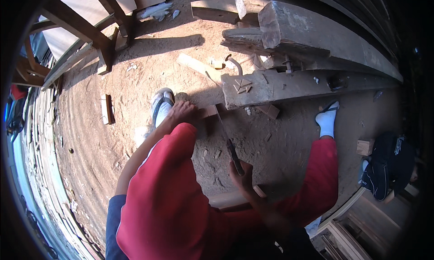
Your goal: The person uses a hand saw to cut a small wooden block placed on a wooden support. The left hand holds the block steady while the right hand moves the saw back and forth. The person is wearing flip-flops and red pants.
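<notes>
My left hand (183, 110) is closed on a small reddish wooden block (209, 111), just left of the thick wooden beam's end. My right hand (242, 174) grips the dark handle of a hand saw (231, 149), low in the middle. The narrow blade runs up and away from me, its far end beside the block's right end. Whether the teeth touch the wood I cannot tell. On the near end of the beam (257, 89) lie several small triangular wood pieces (242, 85).
A heavier squared timber (312, 34) lies behind the beam. A pale board (199, 65) rests on the dirt ground beyond my left hand. Brown wooden block (107, 109) lies at left, wooden frame (81, 25) stands far left. A black bag (386, 167) sits at right.
</notes>
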`<state>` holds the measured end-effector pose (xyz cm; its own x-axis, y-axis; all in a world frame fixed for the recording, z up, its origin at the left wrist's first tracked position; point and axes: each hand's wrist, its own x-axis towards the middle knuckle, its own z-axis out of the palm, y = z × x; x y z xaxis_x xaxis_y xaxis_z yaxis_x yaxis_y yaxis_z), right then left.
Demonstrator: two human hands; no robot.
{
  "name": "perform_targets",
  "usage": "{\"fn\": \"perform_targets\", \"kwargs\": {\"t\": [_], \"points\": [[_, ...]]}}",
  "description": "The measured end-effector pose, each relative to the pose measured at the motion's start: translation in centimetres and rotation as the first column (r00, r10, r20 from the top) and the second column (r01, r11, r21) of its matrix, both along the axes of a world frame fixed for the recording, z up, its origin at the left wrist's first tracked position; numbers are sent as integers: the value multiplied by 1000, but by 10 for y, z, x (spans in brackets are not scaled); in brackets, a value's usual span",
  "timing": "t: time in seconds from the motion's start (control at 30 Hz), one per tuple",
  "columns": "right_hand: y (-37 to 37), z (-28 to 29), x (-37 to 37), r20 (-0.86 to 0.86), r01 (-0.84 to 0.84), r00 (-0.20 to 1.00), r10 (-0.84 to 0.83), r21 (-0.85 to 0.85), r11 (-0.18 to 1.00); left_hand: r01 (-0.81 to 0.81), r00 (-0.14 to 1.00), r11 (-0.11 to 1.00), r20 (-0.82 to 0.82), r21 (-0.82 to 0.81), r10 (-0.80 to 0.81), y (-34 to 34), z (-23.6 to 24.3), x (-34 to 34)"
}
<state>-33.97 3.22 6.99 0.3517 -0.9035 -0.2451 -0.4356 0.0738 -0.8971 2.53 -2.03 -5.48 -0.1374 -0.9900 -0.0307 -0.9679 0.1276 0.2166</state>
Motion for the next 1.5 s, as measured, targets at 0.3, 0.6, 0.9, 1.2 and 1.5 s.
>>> {"fn": "perform_targets", "kwargs": {"t": [0.3,0.6,0.9,1.2,1.5], "points": [[-47,-16,62,111,-24,994,23,7,1000,10,997,997,78,79,-16,3,-23,11],[5,-23,-1,-50,-56,998,50,-128,990,-5,999,989,40,146,-1,1,15,-5],[-33,-33,34,139,-47,989,55,-57,997,26,999,983,26,184,-31,-5,22,-1],[7,-50,-12,-59,-46,998,38,-143,989,13,999,996,47,91,-17,-1,8,-6],[-32,-61,56,123,50,992,-36,-113,992,27,997,1000,68,7,-28,4,2,4]]}}
